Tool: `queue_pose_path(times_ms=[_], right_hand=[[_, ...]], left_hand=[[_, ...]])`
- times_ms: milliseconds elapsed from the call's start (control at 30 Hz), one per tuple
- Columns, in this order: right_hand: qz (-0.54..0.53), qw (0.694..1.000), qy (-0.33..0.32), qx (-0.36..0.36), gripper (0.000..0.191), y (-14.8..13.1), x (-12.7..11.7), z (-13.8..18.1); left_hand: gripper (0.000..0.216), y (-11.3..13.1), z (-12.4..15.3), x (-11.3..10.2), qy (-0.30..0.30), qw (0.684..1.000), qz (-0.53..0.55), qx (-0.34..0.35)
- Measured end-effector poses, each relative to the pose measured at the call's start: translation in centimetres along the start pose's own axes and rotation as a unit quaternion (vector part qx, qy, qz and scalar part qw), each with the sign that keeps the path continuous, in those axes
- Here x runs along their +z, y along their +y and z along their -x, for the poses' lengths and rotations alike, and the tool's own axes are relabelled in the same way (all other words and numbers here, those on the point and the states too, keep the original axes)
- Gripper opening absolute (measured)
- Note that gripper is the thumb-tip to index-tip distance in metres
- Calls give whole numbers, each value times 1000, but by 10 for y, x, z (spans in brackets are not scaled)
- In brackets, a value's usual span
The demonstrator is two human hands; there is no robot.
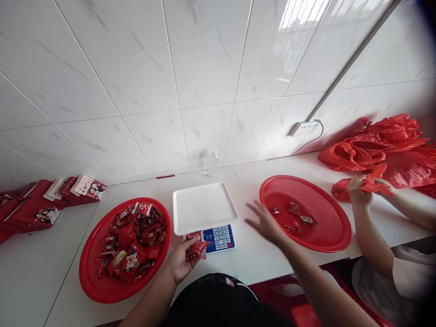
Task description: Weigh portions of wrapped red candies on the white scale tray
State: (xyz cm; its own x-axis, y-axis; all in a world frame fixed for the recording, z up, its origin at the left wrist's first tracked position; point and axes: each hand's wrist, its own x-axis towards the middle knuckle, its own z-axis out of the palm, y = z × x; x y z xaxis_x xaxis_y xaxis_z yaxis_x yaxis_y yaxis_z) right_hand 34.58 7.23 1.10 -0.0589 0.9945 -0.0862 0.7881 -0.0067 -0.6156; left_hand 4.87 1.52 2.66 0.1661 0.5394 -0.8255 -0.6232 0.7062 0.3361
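My left hand (pixel 182 263) is closed around red candy packets (pixel 198 248), held in front of a digital scale (pixel 221 238) with a blue keypad. The scale's white tray (pixel 206 206) has nothing on it. My right hand (pixel 264 222) hangs with fingers spread between the tray and a red mesh basket (pixel 332 243), holding nothing. A few small wrapped candies (pixel 295 226) lie in that basket. To the left of my left hand sits another red basket (pixel 90 277), heaped with red wrapped candies (pixel 132 240).
Red gift boxes (pixel 44 211) stand at the left along the wall. On the right, a co-worker's hands (pixel 361 193) handle a red plastic bag beside a pile of red bags (pixel 391 141). A power strip (pixel 303 129) is on the wall; a clear plastic object (pixel 211 163) stands behind the tray.
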Motion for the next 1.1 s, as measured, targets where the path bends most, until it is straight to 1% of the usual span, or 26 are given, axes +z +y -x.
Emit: queue_pose_path(times_ms=[33, 67, 100, 133, 167, 200, 233, 267, 300, 367, 400, 467, 533, 567, 600, 633, 667, 700, 733, 767, 833, 867, 900, 967, 1033, 1100], right_hand=[[-42, 995, -59, -75, 57, -27, 12, 8], [-73, 980, -114, -145, 60, -53, 23, 17], [-96, 963, -149, -201, 61, -77, 34, 25], [-109, 952, -160, -238, 57, -98, 43, 32], [-119, 945, -159, -262, 45, -115, 52, 38], [-130, 941, -152, -274, 33, -127, 59, 41], [-144, 941, -143, -272, 25, -134, 65, 42], [-166, 944, -133, -253, 21, -137, 71, 41], [-196, 949, -122, -216, 19, -135, 76, 37], [-265, 955, -92, -96, 23, -125, 84, 24], [-301, 950, -78, -25, 26, -118, 87, 15], [-378, 919, -66, 91, 31, -106, 91, -3], [-465, 871, -67, 146, 32, -98, 93, -18], [-502, 848, -66, 159, 36, -97, 94, -24], [-525, 832, -62, 167, 41, -97, 94, -27], [-530, 828, -58, 173, 49, -98, 95, -29], [-519, 834, -61, 177, 55, -100, 96, -27], [-498, 845, -79, 175, 58, -103, 97, -24], [-476, 856, -118, 164, 58, -106, 98, -18], [-455, 861, -179, 141, 56, -109, 99, -11], [-424, 848, -310, 76, 48, -113, 103, 7], [-411, 839, -352, 46, 45, -114, 105, 15], [-400, 837, -371, 26, 41, -115, 107, 22], [-387, 848, -362, 22, 32, -114, 110, 33], [-382, 858, -338, 53, 23, -109, 112, 37], [-387, 861, -318, 89, 21, -102, 110, 37]], left_hand=[[26, 1, -2, 2, -6, 1000, 3, 5], [26, 2, -3, 4, -15, 1000, 7, 12], [25, 2, -5, 6, -26, 999, 12, 20], [24, 1, -6, 6, -39, 999, 19, 30], [21, 0, -7, 6, -54, 997, 29, 38], [18, 0, -8, 5, -69, 996, 40, 43], [16, -1, -8, 2, -76, 995, 49, 48], [14, -1, -9, -1, -72, 995, 54, 53], [14, -1, -8, -5, -58, 995, 55, 60], [16, -1, -6, -14, -12, 996, 45, 76], [18, 0, -4, -19, 9, 996, 39, 79], [21, 0, 0, -26, 33, 997, 31, 68], [22, 0, 3, -32, 43, 997, 23, 52], [23, -1, 4, -34, 45, 998, 17, 49], [24, -2, 5, -35, 43, 998, 10, 51], [25, -3, 5, -36, 38, 998, 1, 56], [27, -3, 5, -36, 30, 998, -10, 60], [28, -4, 6, -36, 22, 997, -24, 63], [30, -5, 6, -35, 12, 997, -39, 64], [30, -6, 7, -33, 1, 996, -57, 64], [30, -7, 9, -30, -21, 993, -96, 61], [29, -8, 10, -28, -34, 991, -113, 58], [29, -9, 11, -26, -49, 990, -125, 52], [35, -12, 12, -24, -72, 988, -135, 37], [43, -16, 11, -24, -83, 988, -130, 30], [42, -18, 10, -25, -71, 989, -124, 38]])
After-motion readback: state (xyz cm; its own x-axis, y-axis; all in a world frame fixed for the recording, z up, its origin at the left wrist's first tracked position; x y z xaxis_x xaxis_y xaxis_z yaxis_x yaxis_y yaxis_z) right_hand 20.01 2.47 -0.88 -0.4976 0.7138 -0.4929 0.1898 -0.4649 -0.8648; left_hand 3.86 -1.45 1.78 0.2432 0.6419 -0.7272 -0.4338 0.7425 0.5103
